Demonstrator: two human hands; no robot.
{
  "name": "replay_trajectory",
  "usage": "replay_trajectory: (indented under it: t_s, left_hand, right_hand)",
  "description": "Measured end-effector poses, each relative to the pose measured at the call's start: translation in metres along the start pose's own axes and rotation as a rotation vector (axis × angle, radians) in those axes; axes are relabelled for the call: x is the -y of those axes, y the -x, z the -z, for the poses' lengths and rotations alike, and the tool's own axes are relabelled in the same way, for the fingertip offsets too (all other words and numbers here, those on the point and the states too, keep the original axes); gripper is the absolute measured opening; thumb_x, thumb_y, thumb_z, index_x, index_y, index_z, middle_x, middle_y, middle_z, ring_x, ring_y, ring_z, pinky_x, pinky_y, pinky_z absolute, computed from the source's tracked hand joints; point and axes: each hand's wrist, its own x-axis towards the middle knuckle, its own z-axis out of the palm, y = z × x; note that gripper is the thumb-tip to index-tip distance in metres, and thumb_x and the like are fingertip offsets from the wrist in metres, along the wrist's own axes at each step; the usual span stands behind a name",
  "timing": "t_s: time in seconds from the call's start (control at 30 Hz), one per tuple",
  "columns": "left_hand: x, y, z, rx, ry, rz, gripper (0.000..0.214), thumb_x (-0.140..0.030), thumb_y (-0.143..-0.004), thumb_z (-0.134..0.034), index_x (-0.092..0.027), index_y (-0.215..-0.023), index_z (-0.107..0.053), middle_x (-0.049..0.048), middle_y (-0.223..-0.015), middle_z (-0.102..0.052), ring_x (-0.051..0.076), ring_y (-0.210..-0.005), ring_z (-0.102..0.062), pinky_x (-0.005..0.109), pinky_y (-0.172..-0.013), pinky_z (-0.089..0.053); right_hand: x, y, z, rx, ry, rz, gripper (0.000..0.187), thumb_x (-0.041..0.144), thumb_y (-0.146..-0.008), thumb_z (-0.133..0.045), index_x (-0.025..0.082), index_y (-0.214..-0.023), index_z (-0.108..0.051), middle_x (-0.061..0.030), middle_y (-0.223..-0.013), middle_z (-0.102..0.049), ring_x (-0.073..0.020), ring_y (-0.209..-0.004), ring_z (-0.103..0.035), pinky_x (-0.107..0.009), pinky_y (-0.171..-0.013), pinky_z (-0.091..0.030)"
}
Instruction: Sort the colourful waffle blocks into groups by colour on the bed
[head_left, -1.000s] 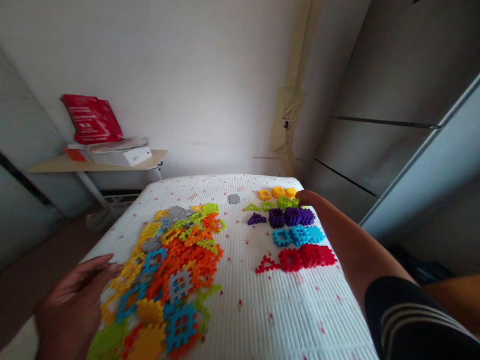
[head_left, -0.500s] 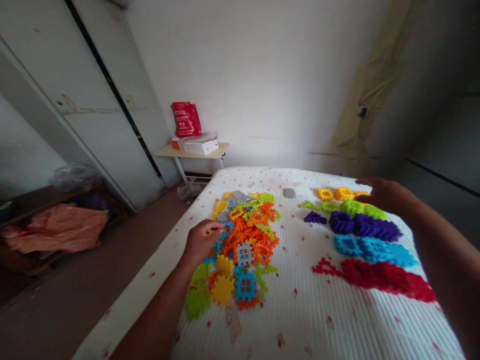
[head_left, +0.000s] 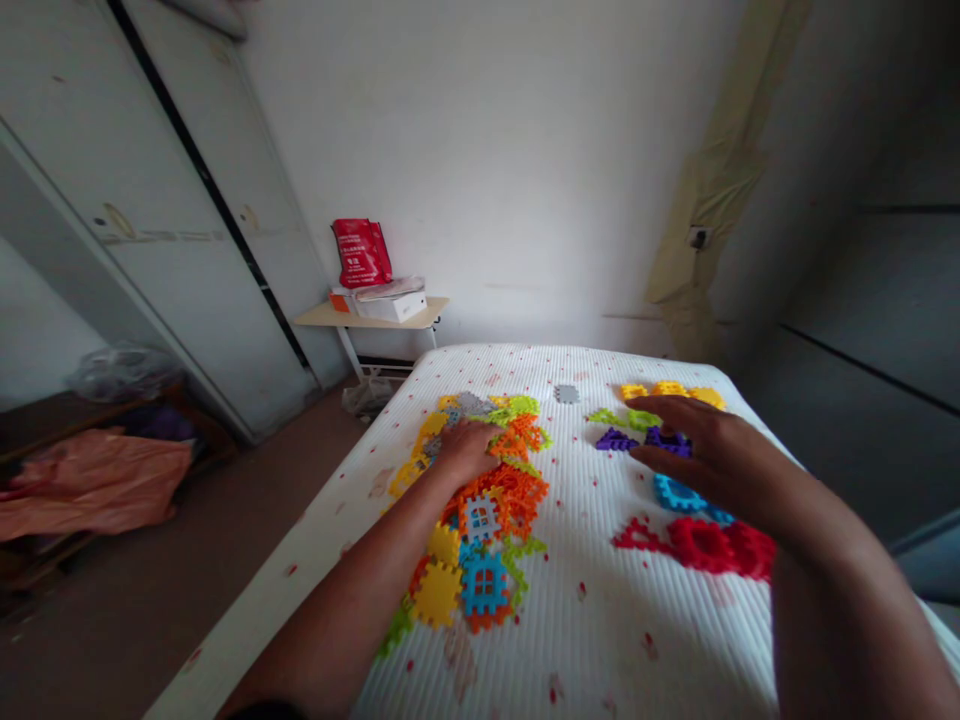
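Observation:
My left hand (head_left: 469,450) lies over the left-hand heap of plastic interlocking building pieces, back turned up. Its fingertips are bent down among the orange pieces (head_left: 517,490), so their grip is hidden. A grey window piece (head_left: 481,517), a blue window piece (head_left: 484,582) and a yellow square piece (head_left: 437,595) lie nearer to me in that heap. My right hand (head_left: 697,437) hovers above the sorted rows on the right, thumb and fingers apart with nothing between them. Purple pieces (head_left: 667,440) show beneath it, partly covered.
Yellow pieces (head_left: 667,388), green pieces (head_left: 634,418), blue pieces (head_left: 679,492) and red pieces (head_left: 705,545) form rows at the right of the bed (head_left: 592,640). A single grey piece (head_left: 567,394) lies farther back. A small table (head_left: 315,315) holds a red bag (head_left: 361,252).
My left hand has moved right and slightly away over the heap, from beside a blue piece. My right hand has come left from the yellow row to above the purple pieces. The view has shifted slightly.

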Motion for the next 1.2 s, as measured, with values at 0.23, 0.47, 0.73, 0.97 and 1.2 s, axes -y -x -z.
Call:
replay_trajectory:
  t_s: [0.23,0.47,0.73,0.97,1.2]
  left_hand:
    - [0.0,-0.008,-0.011,-0.042,0.063,-0.055,0.048,-0.013,-0.062,-0.063,-0.029,-0.107,-0.066,0.0033,-0.112,-0.066,0.026,-0.109,-0.053,0.044,-0.094,-0.037]
    - [0.0,-0.005,-0.001,-0.153,0.161,-0.15,0.043,-0.009,-0.062,-0.065,-0.02,-0.104,-0.066,0.006,-0.108,-0.064,0.021,-0.105,-0.054,0.036,-0.093,-0.041]
    - [-0.009,0.03,0.025,-0.336,0.275,-0.258,0.04,-0.01,-0.062,-0.065,-0.021,-0.1,-0.063,0.0049,-0.106,-0.061,0.02,-0.103,-0.053,0.036,-0.093,-0.043]
    - [-0.026,0.056,0.029,-0.405,0.292,-0.31,0.038,-0.015,-0.066,-0.061,-0.025,-0.102,-0.063,0.0044,-0.109,-0.061,0.021,-0.105,-0.054,0.038,-0.094,-0.044]
    - [-0.028,0.066,0.019,-0.426,0.323,-0.277,0.035,-0.023,-0.068,-0.059,-0.027,-0.103,-0.064,0.0038,-0.112,-0.062,0.022,-0.109,-0.054,0.038,-0.096,-0.044]
  right_hand:
    - [-0.004,0.007,-0.008,-0.008,-0.028,-0.018,0.04,0.039,-0.084,-0.054,0.024,-0.121,-0.057,-0.009,-0.114,-0.064,-0.0254,-0.099,-0.063,-0.039,-0.081,-0.052]
    - [-0.008,0.004,-0.016,0.017,-0.074,-0.04,0.036,0.036,-0.084,-0.055,0.024,-0.117,-0.058,-0.0078,-0.113,-0.065,-0.0231,-0.098,-0.063,-0.038,-0.083,-0.051]
    - [0.025,-0.02,-0.07,0.047,-0.31,-0.054,0.043,0.027,-0.077,-0.065,0.021,-0.119,-0.056,-0.01,-0.114,-0.063,-0.0214,-0.091,-0.063,-0.037,-0.081,-0.05]
    - [0.06,-0.028,-0.106,0.058,-0.494,0.028,0.064,0.023,-0.066,-0.074,0.014,-0.125,-0.05,-0.0168,-0.127,-0.053,-0.025,-0.113,-0.052,-0.037,-0.092,-0.044]
    - [0.065,-0.027,-0.099,0.128,-0.466,0.093,0.063,0.028,-0.065,-0.074,0.018,-0.123,-0.052,-0.013,-0.116,-0.059,-0.0255,-0.106,-0.055,-0.037,-0.089,-0.045]
